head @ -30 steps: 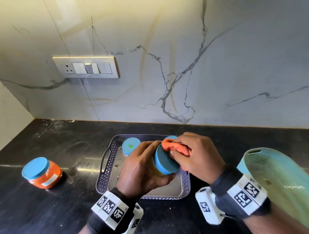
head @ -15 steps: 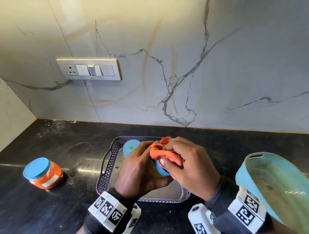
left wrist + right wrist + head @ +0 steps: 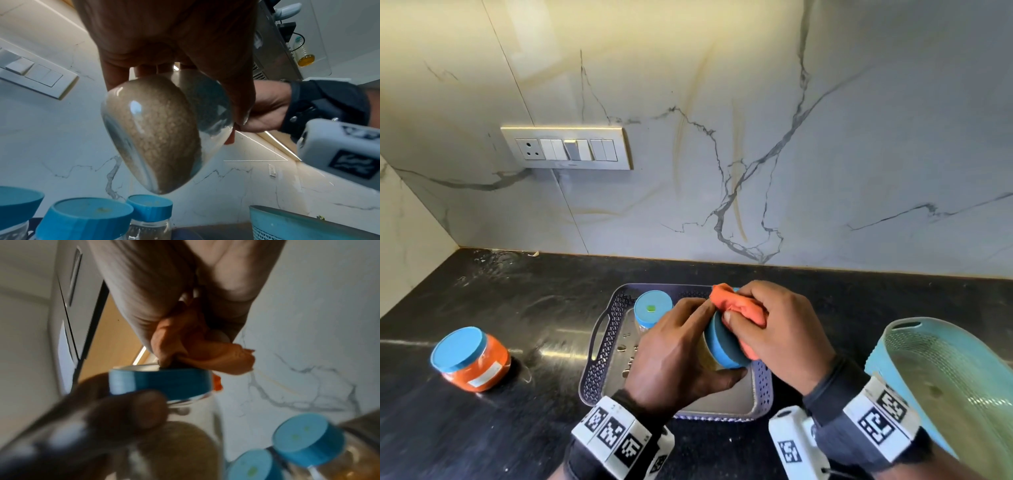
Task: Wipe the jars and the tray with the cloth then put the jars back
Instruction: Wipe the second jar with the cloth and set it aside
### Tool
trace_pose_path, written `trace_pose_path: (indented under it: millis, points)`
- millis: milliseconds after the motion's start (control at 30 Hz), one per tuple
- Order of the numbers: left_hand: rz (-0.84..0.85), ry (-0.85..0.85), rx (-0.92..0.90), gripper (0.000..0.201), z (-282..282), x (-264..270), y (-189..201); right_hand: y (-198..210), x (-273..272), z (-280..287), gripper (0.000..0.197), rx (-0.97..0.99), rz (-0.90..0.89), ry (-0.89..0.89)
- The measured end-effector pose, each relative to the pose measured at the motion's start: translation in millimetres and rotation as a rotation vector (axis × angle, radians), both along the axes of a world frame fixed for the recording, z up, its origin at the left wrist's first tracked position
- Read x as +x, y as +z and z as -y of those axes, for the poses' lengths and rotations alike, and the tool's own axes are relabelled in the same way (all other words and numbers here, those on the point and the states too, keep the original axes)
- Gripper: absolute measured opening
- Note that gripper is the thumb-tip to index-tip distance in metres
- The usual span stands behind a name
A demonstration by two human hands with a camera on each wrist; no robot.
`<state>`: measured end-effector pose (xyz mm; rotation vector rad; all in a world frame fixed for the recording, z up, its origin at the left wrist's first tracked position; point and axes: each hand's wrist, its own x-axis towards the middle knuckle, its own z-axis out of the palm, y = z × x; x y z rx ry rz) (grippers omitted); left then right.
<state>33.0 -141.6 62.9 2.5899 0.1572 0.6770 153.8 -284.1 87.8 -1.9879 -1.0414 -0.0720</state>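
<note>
My left hand (image 3: 681,353) grips a clear jar (image 3: 156,133) of beige grains, tilted, its blue lid (image 3: 717,342) turned to the right above the grey tray (image 3: 599,373). My right hand (image 3: 774,339) holds the bunched orange cloth (image 3: 739,305) and presses it against the lid's top; the right wrist view shows the cloth (image 3: 207,352) on the lid (image 3: 162,382). Another blue-lidded jar (image 3: 652,310) stands in the tray's far left corner. A jar with orange contents (image 3: 470,358) stands on the counter left of the tray.
A light blue basket (image 3: 945,380) stands at the right, close to my right wrist. The marble wall with a switch plate (image 3: 566,149) runs behind the black counter (image 3: 517,308). The left wrist view shows more blue-lidded jars (image 3: 86,219) below the held jar.
The cloth has moved over the lid: from its upper edge, across its face to the left, and now back to the top right, leaving the lid's rim in sight again. The left hand keeps its grip.
</note>
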Motion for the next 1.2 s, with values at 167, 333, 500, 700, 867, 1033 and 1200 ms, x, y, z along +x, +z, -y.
trace_pose_path:
  millis: [167,333,500,700,867,1033,1200]
  points:
    - [-0.001,-0.007,0.010,0.076,-3.2,3.1,4.0,4.6,-1.9,2.6,0.020,0.015,-0.014,0.073]
    - [0.019,-0.036,-0.013,0.075,-2.9,4.8,5.6,7.0,-6.9,5.1,0.020,0.026,0.000,0.132]
    - [0.010,-0.016,0.027,0.082,-1.6,7.2,7.4,1.9,10.0,5.2,0.012,0.034,0.019,-0.020]
    - [0.051,-0.056,0.017,0.074,-8.5,6.2,7.8,5.4,-13.7,15.2,0.019,0.062,0.028,0.248]
    - [0.007,0.018,0.021,0.076,-11.6,4.3,4.4,-12.2,13.9,29.0,0.019,-0.059,0.026,0.183]
    - [0.028,-0.014,0.024,0.076,-0.2,7.1,5.1,-5.5,24.1,11.3,0.016,-0.006,0.066,0.056]
    - [0.074,0.009,0.015,0.073,-4.6,7.0,9.8,9.2,3.8,-0.5,0.022,0.032,0.076,0.202]
